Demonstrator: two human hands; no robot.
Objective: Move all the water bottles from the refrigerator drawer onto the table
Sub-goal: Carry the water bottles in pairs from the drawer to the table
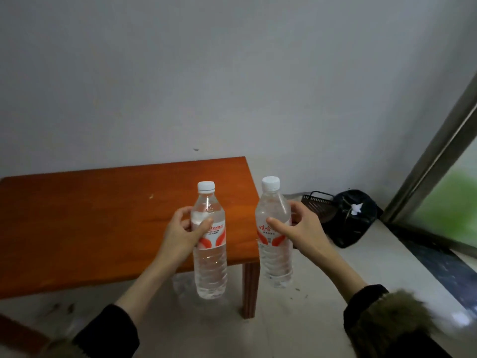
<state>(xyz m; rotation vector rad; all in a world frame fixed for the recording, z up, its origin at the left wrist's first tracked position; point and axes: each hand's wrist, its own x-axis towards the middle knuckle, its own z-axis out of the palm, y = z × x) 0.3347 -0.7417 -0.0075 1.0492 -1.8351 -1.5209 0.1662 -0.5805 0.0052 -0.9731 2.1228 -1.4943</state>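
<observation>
Gripping: L hand (180, 235) curled round left bottle (210, 244), R hand (300, 232) round right bottle (275, 233); both upright, caps up, above table (90, 223) front-right corner.

Both water bottles, the left bottle (210, 254) and the right bottle (275, 251), are clear with white caps and white labels carrying red-orange swooshes and lettering. The table (90, 228) is glossy orange-brown wood. The sleeves (111, 329) are black; the bag (353, 218) on the floor is black too.
</observation>
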